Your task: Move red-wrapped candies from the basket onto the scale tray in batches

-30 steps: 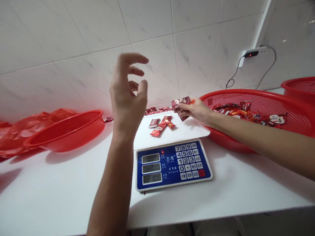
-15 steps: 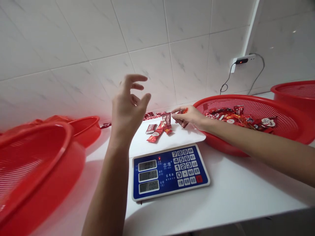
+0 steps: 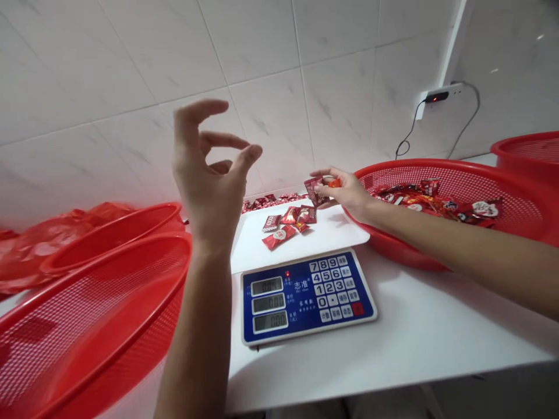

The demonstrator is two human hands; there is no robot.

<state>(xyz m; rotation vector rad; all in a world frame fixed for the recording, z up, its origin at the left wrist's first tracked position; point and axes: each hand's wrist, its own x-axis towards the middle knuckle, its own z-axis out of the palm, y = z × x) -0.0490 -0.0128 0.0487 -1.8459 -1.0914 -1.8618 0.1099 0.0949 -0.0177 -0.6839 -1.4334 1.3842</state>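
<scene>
Here's the left hand (image 3: 209, 183) at eleven o'clock from the blue keypad panel (image 3: 308, 298), fingers parted in a loose curl in the air, while at one o'clock the right hand (image 3: 349, 193) pinches a maroon-wrapped candy (image 3: 313, 191) between thumb and fingers! Right at twelve, wrapped candies (image 3: 279, 235) lie on the weighing plate (image 3: 336, 233), its right edge tight by the red colander (image 3: 445, 169) at two o'clock; the white tabletop (image 3: 428, 326) stretches away at four.
</scene>
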